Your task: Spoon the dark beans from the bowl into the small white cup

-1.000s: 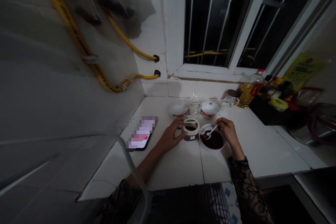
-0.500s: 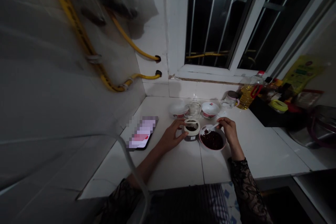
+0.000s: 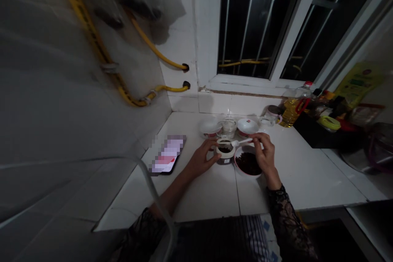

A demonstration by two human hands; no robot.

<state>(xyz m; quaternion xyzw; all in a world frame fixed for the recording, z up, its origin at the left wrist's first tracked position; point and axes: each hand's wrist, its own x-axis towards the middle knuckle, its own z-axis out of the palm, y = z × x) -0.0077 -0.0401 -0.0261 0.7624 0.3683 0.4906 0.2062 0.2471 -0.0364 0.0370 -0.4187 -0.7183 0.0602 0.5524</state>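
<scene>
My left hand point(image 3: 205, 156) is closed around the side of a small jar point(image 3: 225, 156) with a cream rim, thumb in front and fingers behind. Dark contents show through the jar's open top. In my right hand point(image 3: 265, 153) a white spoon point(image 3: 242, 142) is pinched by its handle, its bowl end at the jar's right rim. Under the spoon and right hand stands a bowl point(image 3: 236, 164) of dark, crumbly food point(image 3: 248, 163), close beside the jar. My right hand covers part of the bowl's right side.
Behind the jar stand two white bowls point(image 3: 248, 125) and a clear container point(image 3: 229, 126). A phone point(image 3: 170, 155) lies on the left of the tiled counter point(image 3: 208, 196). An oil bottle point(image 3: 290, 111), a glass jar point(image 3: 272, 115) and a dark condiment box point(image 3: 310, 133) stand back right. A pale cable point(image 3: 150, 184) hangs at front left.
My right hand has lifted the spoon out of the bowl and brought it left and up to the jar's rim. My left hand keeps its hold on the jar.
</scene>
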